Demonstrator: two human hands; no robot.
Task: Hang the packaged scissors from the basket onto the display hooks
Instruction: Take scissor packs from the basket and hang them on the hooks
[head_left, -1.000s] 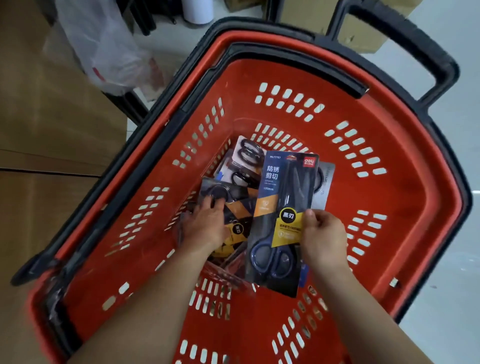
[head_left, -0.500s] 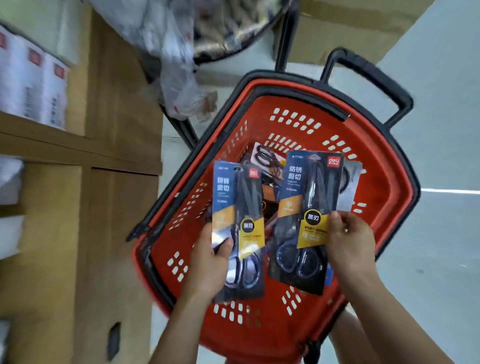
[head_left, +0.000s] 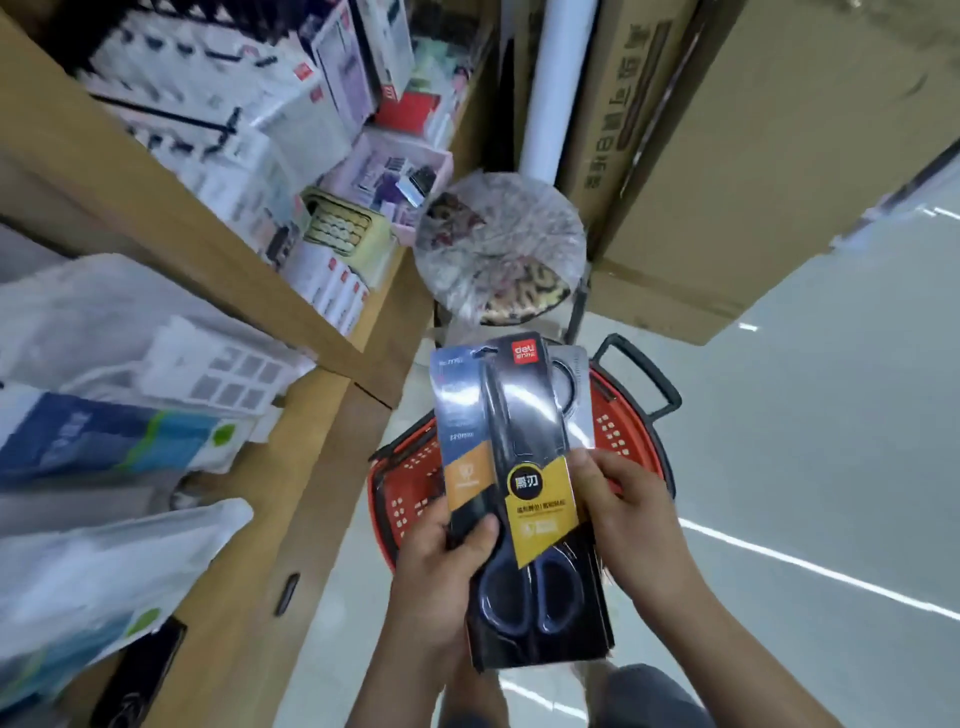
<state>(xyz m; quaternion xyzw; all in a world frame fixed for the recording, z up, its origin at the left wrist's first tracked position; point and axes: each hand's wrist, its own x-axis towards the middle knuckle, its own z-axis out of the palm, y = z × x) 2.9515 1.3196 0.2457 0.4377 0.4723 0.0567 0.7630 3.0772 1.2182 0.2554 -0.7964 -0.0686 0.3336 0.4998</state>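
Holding stacked packaged scissors (head_left: 519, 467) upright above the basket (head_left: 402, 483): left hand (head_left: 441, 582) grips the lower left edge, thumb in front; right hand (head_left: 634, 519) pinches the right edge. Advised: separate 1 pack, keeping its top end unobstructed for hanging.

We look steeply down from head height through one wide lens, close above the scissors pack (head_left: 514, 415); red basket (head_left: 410, 470) farther below, shelves (head_left: 234, 270) left.

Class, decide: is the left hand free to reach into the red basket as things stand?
Probably not: the left hand grips the scissors packs together with the right hand, and those packs are held over the red basket.
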